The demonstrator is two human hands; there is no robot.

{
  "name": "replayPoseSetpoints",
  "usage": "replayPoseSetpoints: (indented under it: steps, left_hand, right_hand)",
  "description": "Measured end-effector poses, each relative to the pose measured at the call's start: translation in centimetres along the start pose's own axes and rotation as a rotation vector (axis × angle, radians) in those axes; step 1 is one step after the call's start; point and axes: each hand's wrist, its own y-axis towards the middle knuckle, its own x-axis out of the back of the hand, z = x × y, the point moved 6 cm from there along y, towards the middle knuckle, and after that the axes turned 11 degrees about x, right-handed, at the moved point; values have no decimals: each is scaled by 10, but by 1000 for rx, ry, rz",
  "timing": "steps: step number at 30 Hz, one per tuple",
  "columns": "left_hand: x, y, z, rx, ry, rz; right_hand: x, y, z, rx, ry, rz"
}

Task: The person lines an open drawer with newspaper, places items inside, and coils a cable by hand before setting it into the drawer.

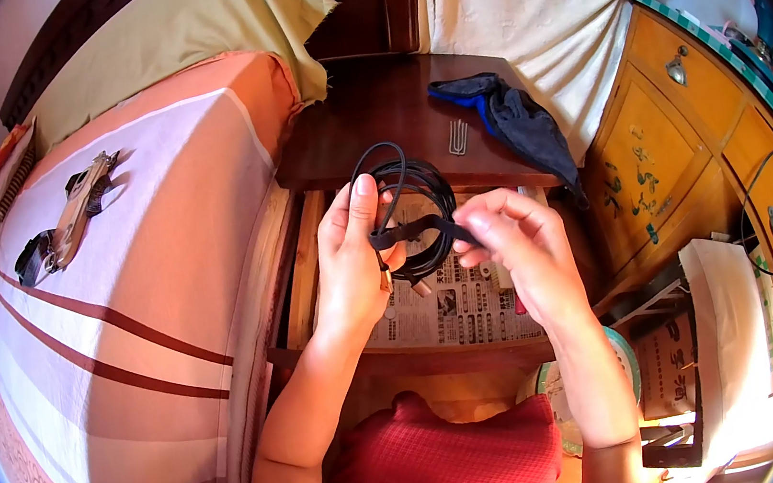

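A coiled black cable (438, 187) is held up in front of me, over an open drawer (463, 353) lined with newspaper. My left hand (353, 246) grips the left side of the coil, its thumb pointing up along it. A dark strap (419, 228) runs across the coil from one hand to the other. My right hand (522, 244) pinches the strap's right end between thumb and fingers. A small metallic plug (422, 287) hangs below the coil. Part of the coil is hidden behind my left fingers.
Behind the drawer, a dark wooden top (369, 99) carries a dark blue-black cloth item (516, 115) and a bent wire piece (458, 137). On the left, a bed (153, 222) bears a strapped tan object (75, 217). A yellow cabinet (661, 121) and a cardboard box (667, 366) stand right.
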Motion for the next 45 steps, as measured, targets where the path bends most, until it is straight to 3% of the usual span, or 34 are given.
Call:
replayPoseSetpoints:
  steps: [6,11,14,18,20,25,28,34,36,42,45]
  left_hand:
    - [-2,-6,-10,-262,266,-14]
    - [-6,-9,-9,-302,282,67]
    - [-6,-6,-7,-263,198,1]
    - [-7,-5,-6,-248,234,21]
    - [-8,-5,-6,-229,224,30]
    - [-9,-9,-12,-375,366,-57]
    - [-9,-13,-14,-464,423,-95]
    - [-5,-14,-12,-361,196,24]
    - [-8,-17,-14,-386,215,-5]
    - [-15,-26,-15,-596,436,-121]
    - [-16,-24,-15,-581,428,-123]
  right_hand:
    - [-23,-3,31,509,-745,211]
    - [-34,-6,28,418,-713,185]
    - [-37,-5,28,402,-726,184]
    - [-42,-9,32,520,-679,165]
    - [-38,-8,24,293,-667,135]
    - [-38,-9,18,342,-579,122]
    - [-34,-8,13,247,-484,83]
    - [-23,-10,10,228,-508,37]
    - [-25,-11,14,293,-498,60]
    - [-30,-15,10,109,-221,120]
    - [-30,-14,8,129,-153,141]
